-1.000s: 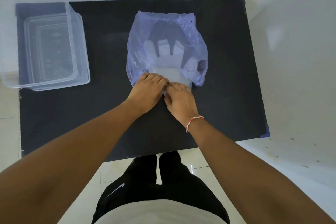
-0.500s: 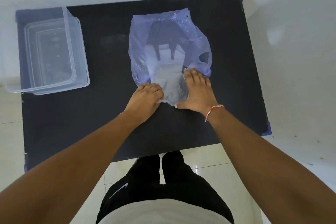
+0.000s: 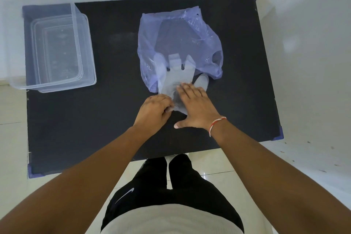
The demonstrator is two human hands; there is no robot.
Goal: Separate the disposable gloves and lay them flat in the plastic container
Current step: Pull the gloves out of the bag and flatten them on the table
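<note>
A flat stack of clear disposable gloves (image 3: 175, 76) lies half inside a thin violet plastic bag (image 3: 178, 43) in the middle of the black table (image 3: 114, 119). The cuff end sticks out of the bag toward me. My left hand (image 3: 153, 110) pinches the near left cuff edge with curled fingers. My right hand (image 3: 195, 104) lies flat, palm down, on the cuff just to the right, fingers spread. The clear plastic container (image 3: 55, 47) stands at the table's far left with nothing in it.
White floor tiles surround the table, and a pale wall runs behind it. My legs in black trousers stand at the table's near edge. The table's right edge lies close beside the bag.
My right hand slid back from the bag's right side onto the glove cuff beside the left hand. The gloves came a little further out of the bag toward me.
</note>
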